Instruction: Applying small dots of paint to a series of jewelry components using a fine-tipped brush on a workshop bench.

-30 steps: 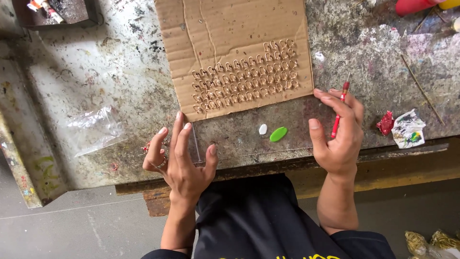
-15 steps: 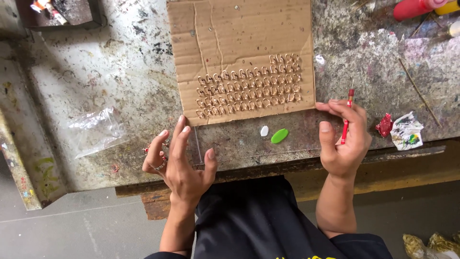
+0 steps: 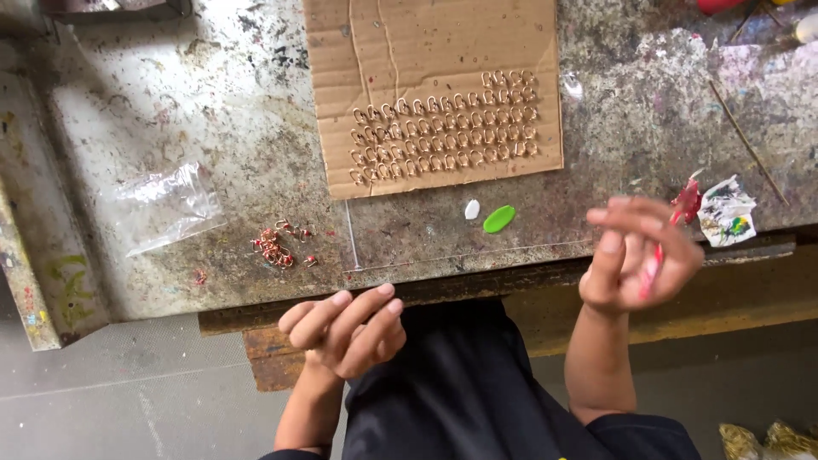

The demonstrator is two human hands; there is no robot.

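Observation:
My right hand (image 3: 637,254) is blurred in the air off the table's front edge, fingers curled around a thin red brush-like stick (image 3: 653,266). My left hand (image 3: 345,328) hangs below the table edge with its fingers loosely curled; I see nothing in it. A cardboard sheet (image 3: 426,43) lies on the table and carries rows of small metal rings (image 3: 443,128). A small heap of reddish rings (image 3: 274,245) lies on the table above my left hand. A white blob (image 3: 471,209) and a green blob of paint (image 3: 498,219) sit on a clear sheet (image 3: 409,247).
A crumpled clear plastic bag (image 3: 166,204) lies at the left. A paint-stained paper scrap (image 3: 726,211) and a red scrap (image 3: 686,201) lie at the right edge. A thin stick (image 3: 748,140) rests at the far right. The worn table (image 3: 170,102) is paint-spattered.
Both hands have come off the table toward me. The left hand left the heap of reddish rings and curled up; the right hand moved with the red stick and is blurred.

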